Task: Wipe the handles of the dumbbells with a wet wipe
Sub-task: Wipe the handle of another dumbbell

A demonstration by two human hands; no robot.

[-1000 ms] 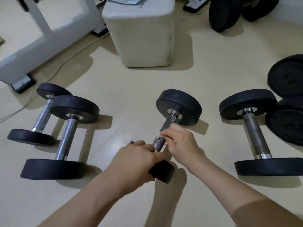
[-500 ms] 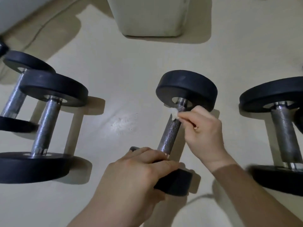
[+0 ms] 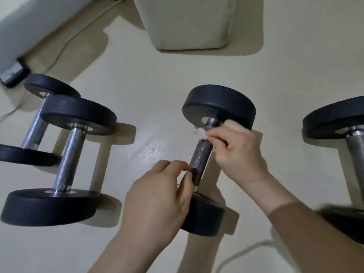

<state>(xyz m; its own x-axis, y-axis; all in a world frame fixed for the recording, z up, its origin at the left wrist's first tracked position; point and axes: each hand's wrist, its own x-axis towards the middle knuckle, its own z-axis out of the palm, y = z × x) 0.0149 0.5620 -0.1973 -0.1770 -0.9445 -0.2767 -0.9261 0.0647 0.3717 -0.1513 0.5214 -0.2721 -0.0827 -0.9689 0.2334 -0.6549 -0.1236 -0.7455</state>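
Where the two hands meet, the middle dumbbell (image 3: 218, 104), one of four, lies on the floor (image 3: 157, 79). The left hand (image 3: 157, 198) curls at the near end of its knurled steel handle (image 3: 201, 154); a firm grip cannot be confirmed. The right hand (image 3: 238, 152) pinches one white wet wipe (image 3: 200, 133) against the handle's far end. The left front dumbbell (image 3: 69, 160) and left rear dumbbell (image 3: 35, 133) lie alongside; the right dumbbell (image 3: 354, 150) lies opposite.

Four dumbbells on floor (image 3: 157, 95), all with black round heads and knurled steel handles.
Middle dumbbell (image 3: 218, 107): lies slanted, far head up-right, near head low.
Its handle (image 3: 201, 154): dark, bare along middle.
Wet wipe (image 3: 200, 133): small white wad, pinched in right grip (image 3: 236, 152), touching handle's far end.
Left dumbbell (image 3: 68, 160) just beside far-left dumbbell (image 3: 35, 127).
Right dumbbell (image 3: 354, 146): cut by edge.
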